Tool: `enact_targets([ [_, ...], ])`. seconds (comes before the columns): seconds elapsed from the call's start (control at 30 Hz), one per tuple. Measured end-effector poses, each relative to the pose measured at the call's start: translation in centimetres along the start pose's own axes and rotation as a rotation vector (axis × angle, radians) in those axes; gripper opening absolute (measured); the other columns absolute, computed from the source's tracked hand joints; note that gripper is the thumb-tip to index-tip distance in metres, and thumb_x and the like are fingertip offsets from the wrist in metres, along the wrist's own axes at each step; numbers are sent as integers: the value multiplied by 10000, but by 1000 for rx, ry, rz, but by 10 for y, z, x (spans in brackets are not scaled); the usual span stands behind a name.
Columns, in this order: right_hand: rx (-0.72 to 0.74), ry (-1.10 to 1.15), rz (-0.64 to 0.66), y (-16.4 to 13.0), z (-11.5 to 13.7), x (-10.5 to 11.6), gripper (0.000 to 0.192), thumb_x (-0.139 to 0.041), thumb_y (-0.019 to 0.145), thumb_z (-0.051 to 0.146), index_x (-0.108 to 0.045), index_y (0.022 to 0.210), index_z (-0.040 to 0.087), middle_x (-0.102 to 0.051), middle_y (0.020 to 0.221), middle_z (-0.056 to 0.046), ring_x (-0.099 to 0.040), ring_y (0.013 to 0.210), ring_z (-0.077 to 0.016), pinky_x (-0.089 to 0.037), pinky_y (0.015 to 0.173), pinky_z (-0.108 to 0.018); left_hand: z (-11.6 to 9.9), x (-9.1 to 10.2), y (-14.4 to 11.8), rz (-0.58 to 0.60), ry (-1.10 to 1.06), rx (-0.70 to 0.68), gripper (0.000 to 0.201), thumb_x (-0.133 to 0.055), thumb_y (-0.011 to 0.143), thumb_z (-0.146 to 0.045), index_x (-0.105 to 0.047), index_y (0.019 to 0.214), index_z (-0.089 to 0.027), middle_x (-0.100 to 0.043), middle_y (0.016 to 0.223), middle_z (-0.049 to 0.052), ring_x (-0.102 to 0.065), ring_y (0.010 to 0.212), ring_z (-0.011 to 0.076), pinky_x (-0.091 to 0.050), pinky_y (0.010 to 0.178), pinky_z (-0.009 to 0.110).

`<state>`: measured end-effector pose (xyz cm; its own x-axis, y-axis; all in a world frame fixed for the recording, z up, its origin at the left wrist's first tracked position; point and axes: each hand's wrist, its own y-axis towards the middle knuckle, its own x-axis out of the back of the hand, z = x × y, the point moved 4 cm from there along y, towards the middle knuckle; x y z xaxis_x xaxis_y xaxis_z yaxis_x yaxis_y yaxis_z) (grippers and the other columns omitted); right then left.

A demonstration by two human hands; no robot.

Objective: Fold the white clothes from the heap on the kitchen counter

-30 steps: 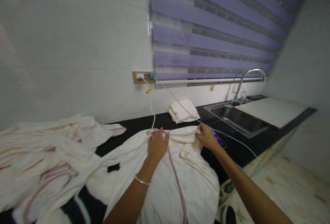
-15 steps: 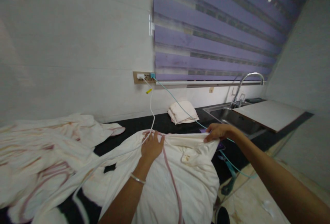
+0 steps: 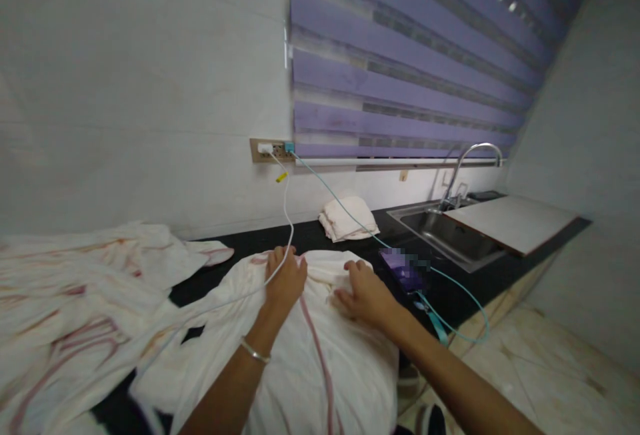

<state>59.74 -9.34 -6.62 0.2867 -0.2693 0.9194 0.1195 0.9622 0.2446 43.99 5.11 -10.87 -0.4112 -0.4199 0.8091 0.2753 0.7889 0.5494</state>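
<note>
Since half a second ago the right hand (image 3: 364,296) has drawn in from the far right edge of the white cloth (image 3: 320,348) and now rests close to the left hand (image 3: 284,281), the cloth bunched narrower between them. The left grip is closed on the cloth's far edge, fingers curled over the fold. The right hand lies palm down on the cloth with fingers bent into the fabric; whether it pinches or only presses cannot be told. The cloth, with a pink stripe, lies on the black tabletop (image 3: 345,241) and hangs over its near edge. A white cable (image 3: 287,215) drops from the wall socket (image 3: 267,149) onto the cloth by the left hand. A teal cable (image 3: 345,211) runs to a purple phone (image 3: 403,268) just right of the right hand. A folded towel (image 3: 349,218) sits behind, a sink (image 3: 445,235) farther right, and a crumpled sheet (image 3: 75,288) at left. No writing is legible.
</note>
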Motion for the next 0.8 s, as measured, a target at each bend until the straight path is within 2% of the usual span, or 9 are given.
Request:
enact_targets([
  [0.07, -59, -65, 77, -6, 11, -24, 466, -672, 897, 391, -556, 1281, 153, -608, 1266, -188, -597, 1176, -325, -494, 881, -370, -17, 0, -5, 95, -70, -81, 338, -374, 1023, -341, -624, 1111, -132, -643, 1112, 141, -601, 1087, 273, -486, 963, 388],
  [0.13, -117, -91, 145, -4, 12, -37, 425, -643, 926, 384, -581, 1266, 137, -620, 1272, -208, -630, 1145, -326, -496, 856, -374, -28, -5, -13, 172, -78, -148, 297, -428, 1009, -344, -645, 1063, -148, -660, 1093, 129, -617, 1056, 261, -504, 917, 368],
  [0.23, -150, -61, 258, 7, 1, -41, 370, -614, 946, 391, -641, 1210, 132, -678, 1215, -201, -675, 1089, -311, -488, 841, -359, -33, -17, -23, 224, -71, -208, 303, -475, 997, -338, -654, 1156, -152, -667, 1197, 133, -612, 1144, 255, -482, 996, 374],
  [0.33, -121, -25, 322, 15, -13, -34, 381, -680, 895, 422, -686, 1145, 135, -708, 1195, -192, -676, 1109, -318, -475, 835, -337, -29, -25, -28, 239, -68, -225, 415, -406, 1030, -353, -602, 1326, -138, -603, 1407, 158, -539, 1322, 268, -401, 1136, 427],
  [0.47, -94, -43, 241, 8, -25, -20, 328, -634, 934, 398, -685, 1146, 153, -724, 1162, -181, -693, 1059, -300, -461, 801, -323, -25, -33, -30, 275, -12, -207, 530, -348, 1043, -388, -525, 1460, -114, -498, 1551, 179, -431, 1456, 324, -334, 1202, 519],
  [0.57, -167, -115, 138, -7, -33, -8, 301, -487, 1024, 372, -701, 1101, 175, -735, 1096, -177, -709, 985, -293, -450, 771, -330, -26, -37, -30, 288, 12, -201, 567, -346, 1042, -432, -500, 1496, -130, -468, 1578, 167, -408, 1477, 335, -335, 1207, 529],
  [0.63, -199, -149, 88, -20, -36, -1, 312, -423, 1048, 319, -688, 1162, 199, -738, 1084, -162, -710, 989, -283, -445, 774, -324, -25, -39, -30, 289, 21, -192, 582, -346, 1042, -451, -470, 1523, -148, -450, 1595, 150, -395, 1488, 328, -330, 1215, 518],
  [0.73, -192, -168, 70, -39, -33, 2, 372, -412, 1011, 166, -620, 1309, 243, -740, 1109, -129, -705, 1027, -262, -444, 799, -309, -22, -43, -28, 309, 60, -154, 595, -360, 1039, -431, -431, 1547, -128, -418, 1610, 168, -382, 1497, 325, -320, 1223, 495],
  [0.8, -200, -165, 108, -53, -28, -1, 405, -409, 987, 116, -620, 1309, 240, -743, 1100, -124, -709, 1016, -259, -449, 800, -305, -19, -46, -27, 324, 86, -125, 607, -369, 1034, -412, -417, 1550, -96, -390, 1618, 198, -373, 1502, 331, -312, 1228, 490],
])
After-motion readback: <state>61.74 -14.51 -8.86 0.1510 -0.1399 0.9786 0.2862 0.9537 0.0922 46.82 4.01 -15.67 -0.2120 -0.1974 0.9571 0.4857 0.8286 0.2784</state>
